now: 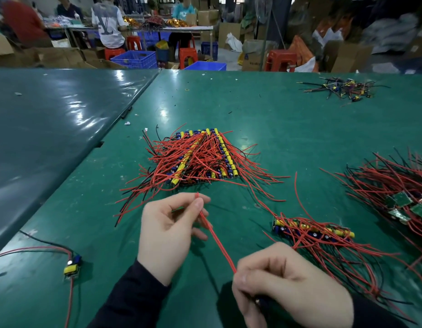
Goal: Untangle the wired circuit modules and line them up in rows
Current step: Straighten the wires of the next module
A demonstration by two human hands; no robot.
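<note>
**Red wire pulled taut between our hands**

Now we hold one red wire stretched between both hands above the green table. Our left hand pinches its far end between thumb and fingertips; our right hand is curled around the near end, where a dark module part barely shows. Ahead lie the lined-up modules in rows, a short row just right, and a tangled pile far right. A single module sits left.

Table: green mat, glossy under overhead light
Far table: long bench with seated people
Seats: red stools
Floor: blue crates, cardboard boxes
</note>
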